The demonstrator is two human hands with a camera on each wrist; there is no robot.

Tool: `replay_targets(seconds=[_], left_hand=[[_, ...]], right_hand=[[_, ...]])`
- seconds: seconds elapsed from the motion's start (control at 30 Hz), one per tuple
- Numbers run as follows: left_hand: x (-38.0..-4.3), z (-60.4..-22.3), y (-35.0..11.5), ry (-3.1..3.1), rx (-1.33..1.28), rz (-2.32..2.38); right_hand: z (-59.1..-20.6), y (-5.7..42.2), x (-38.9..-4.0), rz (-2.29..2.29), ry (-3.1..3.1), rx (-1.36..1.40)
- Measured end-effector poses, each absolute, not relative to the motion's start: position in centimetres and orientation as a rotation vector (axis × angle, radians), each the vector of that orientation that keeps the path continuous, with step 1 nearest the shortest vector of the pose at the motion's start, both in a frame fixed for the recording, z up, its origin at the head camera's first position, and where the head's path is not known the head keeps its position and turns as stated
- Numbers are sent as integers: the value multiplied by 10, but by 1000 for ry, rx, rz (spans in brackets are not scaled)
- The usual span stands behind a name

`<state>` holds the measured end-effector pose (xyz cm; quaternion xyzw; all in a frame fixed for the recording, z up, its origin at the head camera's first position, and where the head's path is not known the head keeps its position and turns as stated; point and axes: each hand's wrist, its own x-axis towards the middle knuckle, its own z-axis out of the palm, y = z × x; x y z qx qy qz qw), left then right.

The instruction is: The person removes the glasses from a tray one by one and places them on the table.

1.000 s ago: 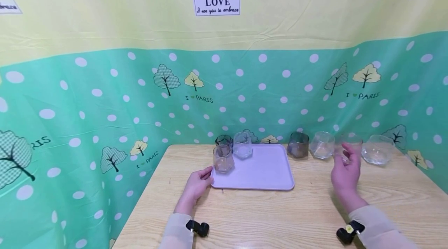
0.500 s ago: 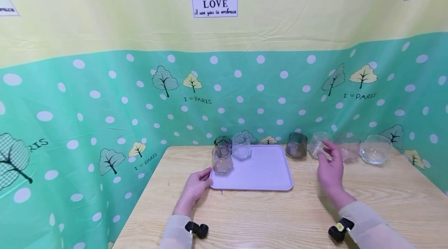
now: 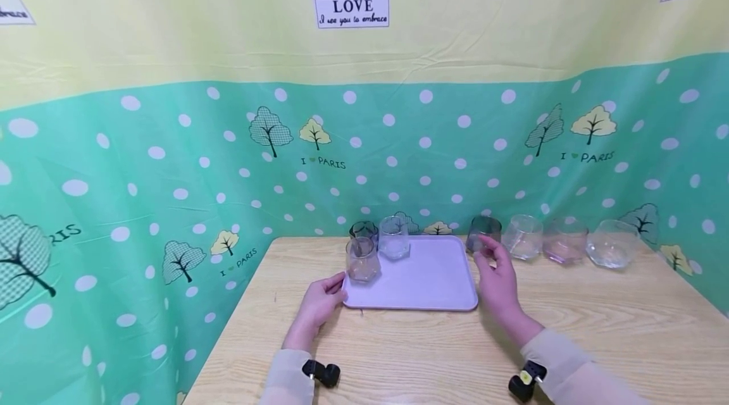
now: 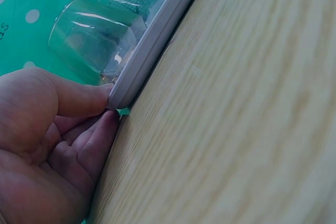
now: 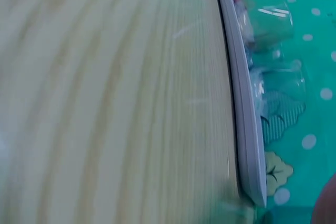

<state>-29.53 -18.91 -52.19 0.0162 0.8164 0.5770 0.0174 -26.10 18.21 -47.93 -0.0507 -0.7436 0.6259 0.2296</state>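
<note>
Dark glass tumbler (image 3: 483, 226) stands off the tray's (image 3: 424, 278) two o'clock; we cannot tell whether the right hand (image 3: 500, 281) grips it. The left hand (image 3: 321, 301) pinches the eight-o'clock corner. A loose grip, we judge, could drop it.

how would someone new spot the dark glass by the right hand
On the table, find the tray, then the row of four glasses to its right. The dark glass stands at the row's left end, partly behind the right hand. Only it is dark in that row; the others are clear or pink.
</note>
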Motion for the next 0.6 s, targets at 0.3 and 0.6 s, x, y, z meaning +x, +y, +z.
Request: replay_targets(seconds=[0.3,0.6], left_hand=[[-294,-518,-188,2535,38,1790],[-293,-519,-188,2535,11,1785]], right_hand=[[-480,167,-259,1842,-2054,-101],[-481,155,-259,1868,-2065,-88]])
